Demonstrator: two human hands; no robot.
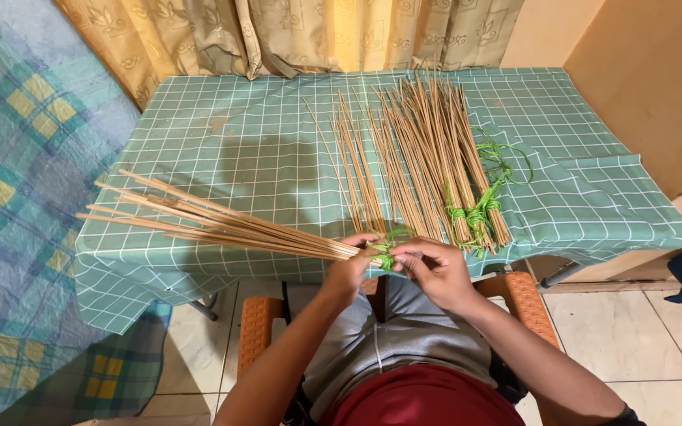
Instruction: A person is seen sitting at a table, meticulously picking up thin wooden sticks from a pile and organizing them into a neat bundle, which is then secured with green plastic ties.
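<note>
Fingers of left hand clenched round near end of stick bundle; bundle fans out leftward, low over green checked tablecloth. Green plastic string wraps bundle end, sits between both hands. Right hand just beside, fingertips pinching string. Loose sticks lie on cloth beyond hands. Further right, tied bundles with green bindings at near ends, spare green string curled beside them. Patterned curtain behind table. Orange chair under person.
</note>
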